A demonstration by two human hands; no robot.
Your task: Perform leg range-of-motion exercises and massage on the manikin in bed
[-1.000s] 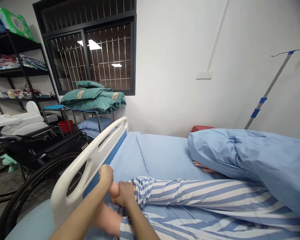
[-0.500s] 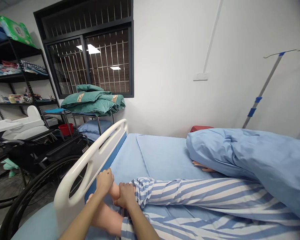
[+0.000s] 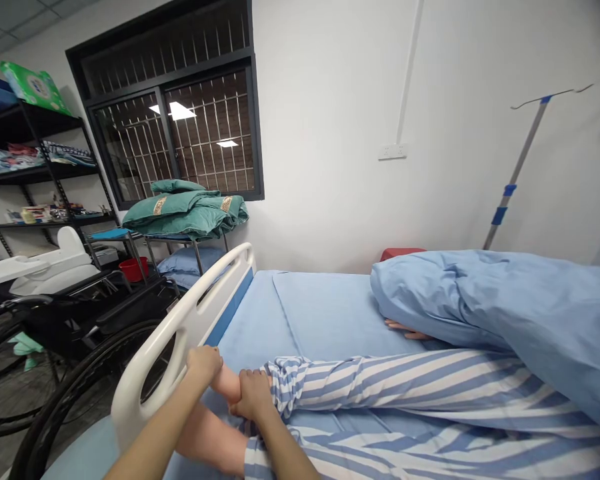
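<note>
A person lies on the bed in blue-and-white striped trousers [image 3: 380, 387], with the legs towards me. My left hand [image 3: 203, 365] is closed over the end of one bare lower leg [image 3: 226, 385], near the bed rail. My right hand [image 3: 253, 395] wraps that same leg just below the rolled trouser cuff. Under my forearms lies the other bare foot [image 3: 207, 450], partly hidden. A blue quilt [image 3: 480, 300] covers the upper body, and a hand [image 3: 405, 329] pokes out from beneath it onto the blue sheet [image 3: 325, 313].
A white bed rail [image 3: 180, 327] runs along the bed's near left side, beyond it a black wheelchair [image 3: 90, 320]. Folded green blankets [image 3: 185, 210] sit on a metal cart by the barred window. Black shelves [image 3: 45, 173] stand far left, and an IV pole [image 3: 517, 167] stands at right.
Both hands keep their hold on the leg, and my left hand sits slightly lower and nearer the rail. The whole room drifts a little in view as my head turns.
</note>
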